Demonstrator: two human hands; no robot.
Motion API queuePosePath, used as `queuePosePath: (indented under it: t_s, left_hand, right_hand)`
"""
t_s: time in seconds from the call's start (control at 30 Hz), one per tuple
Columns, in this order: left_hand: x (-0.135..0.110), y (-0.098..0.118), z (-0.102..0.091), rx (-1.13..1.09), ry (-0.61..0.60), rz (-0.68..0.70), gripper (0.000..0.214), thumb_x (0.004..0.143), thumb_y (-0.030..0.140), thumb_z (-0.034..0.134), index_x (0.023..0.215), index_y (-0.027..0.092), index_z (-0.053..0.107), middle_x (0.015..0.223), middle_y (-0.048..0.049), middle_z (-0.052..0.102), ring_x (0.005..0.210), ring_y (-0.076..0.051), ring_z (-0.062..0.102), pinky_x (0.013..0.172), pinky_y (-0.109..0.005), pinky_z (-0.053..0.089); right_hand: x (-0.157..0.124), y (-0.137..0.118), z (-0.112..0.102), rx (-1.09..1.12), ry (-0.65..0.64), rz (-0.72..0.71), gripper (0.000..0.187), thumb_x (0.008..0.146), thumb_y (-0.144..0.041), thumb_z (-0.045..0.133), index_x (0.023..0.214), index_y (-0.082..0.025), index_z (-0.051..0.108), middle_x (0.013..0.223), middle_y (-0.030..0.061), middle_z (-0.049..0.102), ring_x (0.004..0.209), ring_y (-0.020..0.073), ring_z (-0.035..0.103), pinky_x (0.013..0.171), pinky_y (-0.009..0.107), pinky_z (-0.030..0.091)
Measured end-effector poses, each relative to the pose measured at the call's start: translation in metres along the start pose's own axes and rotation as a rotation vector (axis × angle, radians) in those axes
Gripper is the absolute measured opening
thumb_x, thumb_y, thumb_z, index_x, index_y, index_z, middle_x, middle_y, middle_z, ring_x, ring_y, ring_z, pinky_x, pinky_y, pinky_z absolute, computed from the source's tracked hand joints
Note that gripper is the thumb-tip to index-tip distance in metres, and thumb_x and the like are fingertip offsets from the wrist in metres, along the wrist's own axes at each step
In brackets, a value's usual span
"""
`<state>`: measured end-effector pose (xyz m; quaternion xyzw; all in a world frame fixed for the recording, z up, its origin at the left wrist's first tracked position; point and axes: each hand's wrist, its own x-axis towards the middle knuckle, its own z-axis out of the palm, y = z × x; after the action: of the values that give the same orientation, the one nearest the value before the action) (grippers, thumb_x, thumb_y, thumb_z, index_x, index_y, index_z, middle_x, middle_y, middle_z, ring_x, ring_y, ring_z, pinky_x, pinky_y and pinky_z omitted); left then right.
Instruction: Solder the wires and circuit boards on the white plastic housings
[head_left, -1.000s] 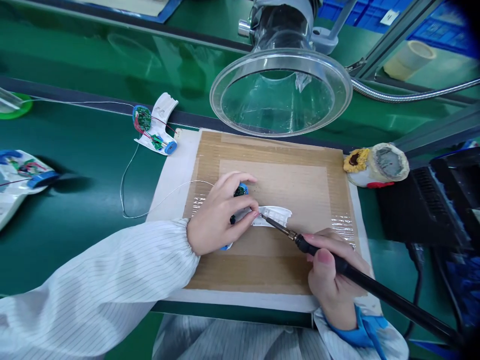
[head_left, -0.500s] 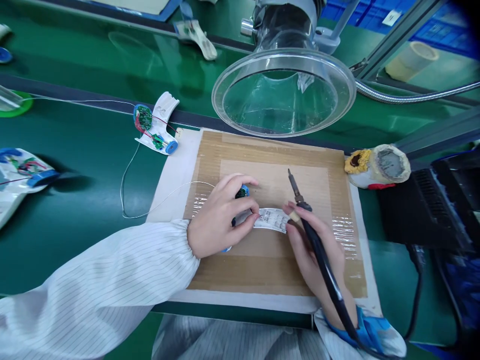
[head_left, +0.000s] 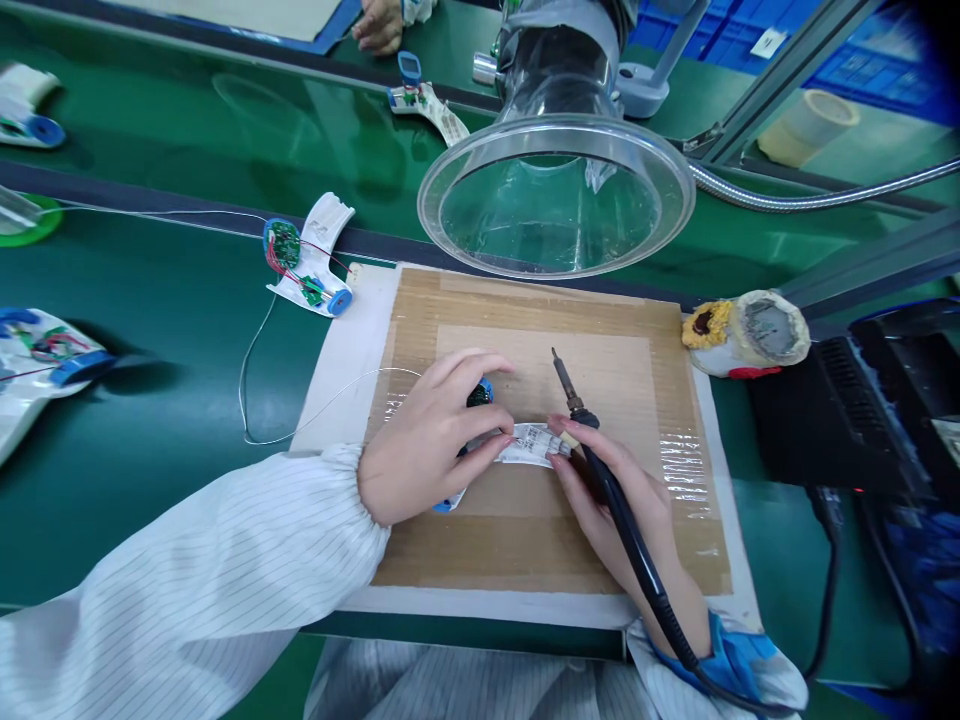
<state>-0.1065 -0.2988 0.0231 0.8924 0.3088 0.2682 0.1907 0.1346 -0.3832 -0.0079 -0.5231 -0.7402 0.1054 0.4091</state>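
My right hand [head_left: 619, 510] grips a soldering iron [head_left: 619, 500], its metal tip pointing up and away over the cardboard. Its thumb and finger are also at the right end of a curved white plastic shell [head_left: 527, 443], where a small silvery piece shows. The left hand [head_left: 435, 430] is over the shell's left part, thumb and index finger pinched together at its middle; what they pinch is too small to make out. Past these fingers show a green circuit board with a blue rim [head_left: 480, 392] and a blue end [head_left: 448, 503]. A thin wire [head_left: 330, 405] runs behind the left hand.
A taped cardboard sheet [head_left: 495, 550] lies under the work. A clear fume hood [head_left: 555, 195] hangs beyond it. Opened white shells with wiring [head_left: 307, 265] lie left. At right stand a flower-decorated pot [head_left: 750, 335] and a black box [head_left: 817, 410]. Another person's hand [head_left: 379, 25] is at the back.
My right hand and the soldering iron have moved left, closer to my left hand. A silvery piece now shows at the right fingertips. Another person's hand has appeared at the back.
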Motion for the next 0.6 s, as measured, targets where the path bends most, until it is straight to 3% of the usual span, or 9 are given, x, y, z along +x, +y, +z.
queuePosePath:
  t_s: [0.13,0.27,0.37,0.53,0.6]
  left_hand:
    - [0.004,0.0,-0.005,0.101,-0.045,0.088,0.025,0.113,0.016,0.059,0.095,0.015,0.077,0.151,-0.0191,0.068,0.15,-0.038,0.06,0.122,-0.057,0.058]
    - [0.003,0.002,0.006,-0.035,0.084,0.007,0.02,0.109,0.011,0.06,0.094,0.016,0.073,0.144,-0.0179,0.072,0.144,-0.033,0.064,0.121,-0.052,0.058]
    - [0.002,0.002,0.014,-0.102,0.104,-0.036,0.018,0.108,0.01,0.061,0.095,0.017,0.072,0.145,-0.0174,0.071,0.142,-0.032,0.065,0.12,-0.052,0.058]
    - [0.0,-0.001,0.014,-0.144,0.072,-0.062,0.019,0.11,0.013,0.061,0.095,0.018,0.073,0.145,-0.0165,0.069,0.144,-0.032,0.063,0.121,-0.054,0.055]
    - [0.0,-0.002,0.013,-0.153,0.066,-0.064,0.019,0.11,0.014,0.061,0.096,0.019,0.073,0.145,-0.0162,0.069,0.144,-0.032,0.063,0.122,-0.053,0.054]
  right_hand:
    - [0.001,0.001,0.001,0.013,-0.004,-0.003,0.045,0.106,-0.01,0.073,0.147,-0.029,0.068,0.13,0.0044,0.088,0.114,0.0198,0.089,0.101,0.028,0.073]
    - [0.002,0.0,0.002,0.03,-0.009,-0.004,0.045,0.106,-0.01,0.073,0.146,-0.029,0.068,0.131,0.0051,0.088,0.115,0.019,0.088,0.102,0.027,0.072]
    - [-0.001,-0.003,-0.001,0.05,0.01,0.04,0.037,0.109,-0.014,0.071,0.142,-0.03,0.071,0.128,0.0037,0.089,0.115,0.0196,0.088,0.101,0.029,0.073]
    - [-0.016,-0.006,-0.017,0.157,0.211,0.166,0.02,0.114,-0.032,0.066,0.128,-0.028,0.08,0.085,-0.0009,0.085,0.076,0.0179,0.084,0.071,0.031,0.069]
    - [-0.02,-0.006,-0.022,0.212,0.238,0.164,0.019,0.114,-0.034,0.066,0.116,-0.026,0.083,0.081,0.0005,0.081,0.068,0.0177,0.078,0.064,0.033,0.064]
